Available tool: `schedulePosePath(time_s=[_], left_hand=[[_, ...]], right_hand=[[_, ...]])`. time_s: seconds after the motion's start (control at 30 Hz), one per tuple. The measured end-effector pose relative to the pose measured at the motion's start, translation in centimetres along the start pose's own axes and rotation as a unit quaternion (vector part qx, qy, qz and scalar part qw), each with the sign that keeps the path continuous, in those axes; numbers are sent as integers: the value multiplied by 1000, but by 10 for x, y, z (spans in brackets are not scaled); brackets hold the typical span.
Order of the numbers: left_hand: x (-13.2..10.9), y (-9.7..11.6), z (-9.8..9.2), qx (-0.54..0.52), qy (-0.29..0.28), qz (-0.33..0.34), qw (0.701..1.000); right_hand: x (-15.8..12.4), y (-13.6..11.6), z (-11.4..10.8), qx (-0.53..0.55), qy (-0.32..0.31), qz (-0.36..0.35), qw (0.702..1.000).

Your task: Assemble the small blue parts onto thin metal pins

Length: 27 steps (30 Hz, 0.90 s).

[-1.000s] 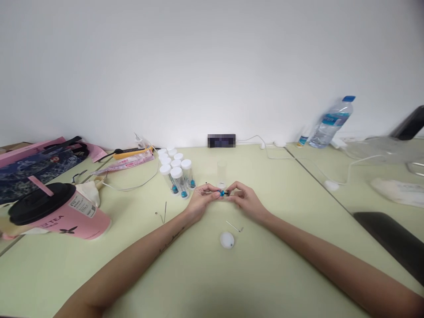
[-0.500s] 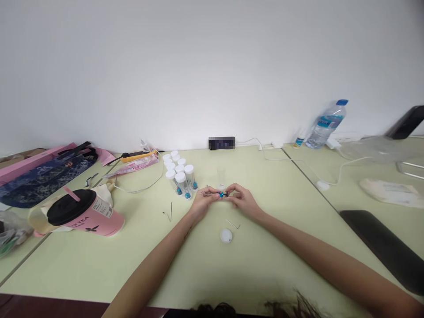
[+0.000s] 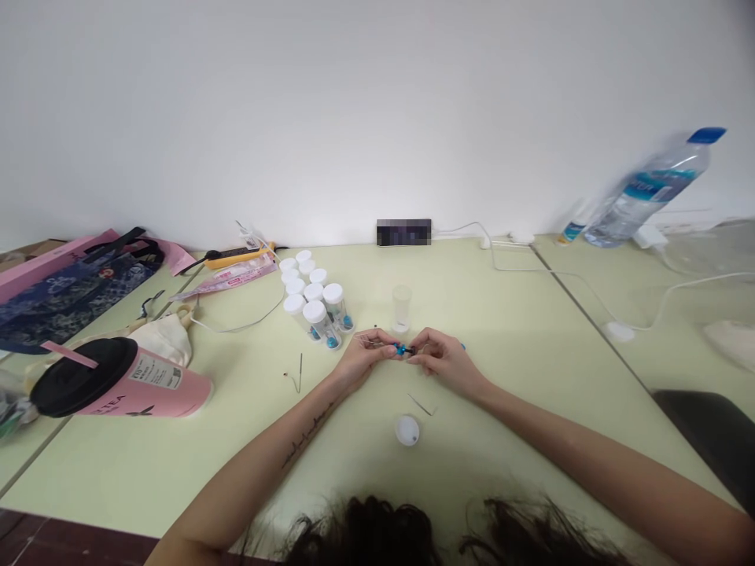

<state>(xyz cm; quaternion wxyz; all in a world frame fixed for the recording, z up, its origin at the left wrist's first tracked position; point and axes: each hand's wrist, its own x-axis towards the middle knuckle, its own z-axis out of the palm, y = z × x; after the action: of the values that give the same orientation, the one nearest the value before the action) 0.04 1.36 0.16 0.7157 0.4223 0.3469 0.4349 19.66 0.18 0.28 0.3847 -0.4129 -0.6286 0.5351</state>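
Both my hands meet at the middle of the pale green table (image 3: 501, 330). My left hand (image 3: 362, 358) pinches a thin metal needle together with a small blue bead (image 3: 402, 349). My right hand (image 3: 441, 358) pinches the same bead from the other side, fingers curled. Just behind them stands an open clear vial (image 3: 401, 307). Its white cap (image 3: 407, 430) lies on the table near me. A loose needle (image 3: 421, 406) rests between the cap and my right hand.
Several capped vials (image 3: 313, 299) with blue beads stand left of my hands. Another needle (image 3: 298, 373) lies further left. A pink lidded cup (image 3: 121, 383), a dark bag (image 3: 64, 287) and a yellow tool (image 3: 239, 255) sit at the left. A water bottle (image 3: 654, 189) and white cables (image 3: 590, 291) are at the right.
My hands stay pinched together on the bead. The view has tilted down and shifted, so my hair now shows along the bottom edge and the open vial is clearer.
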Motion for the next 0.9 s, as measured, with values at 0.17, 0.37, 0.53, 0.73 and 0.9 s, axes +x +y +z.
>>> schedulePosePath(time_s=[0.17, 0.37, 0.53, 0.73, 0.9], left_hand=[[-1, 0, -2, -3, -3, -9, 1000], [-2, 0, -1, -10, -20, -9, 1000], [-2, -1, -1, -28, -8, -3, 1000], [0, -1, -5, -61, 18, 4, 998], [0, 0, -4, -65, 14, -4, 998]], right_hand=[[0, -3, -1, -5, -23, 5, 1000], [0, -2, 2, -35, -39, -8, 999], [0, 0, 3, -19, -17, -21, 999], [-4, -7, 1, 9, 29, -50, 998], [-5, -5, 2, 15, 35, -51, 998]])
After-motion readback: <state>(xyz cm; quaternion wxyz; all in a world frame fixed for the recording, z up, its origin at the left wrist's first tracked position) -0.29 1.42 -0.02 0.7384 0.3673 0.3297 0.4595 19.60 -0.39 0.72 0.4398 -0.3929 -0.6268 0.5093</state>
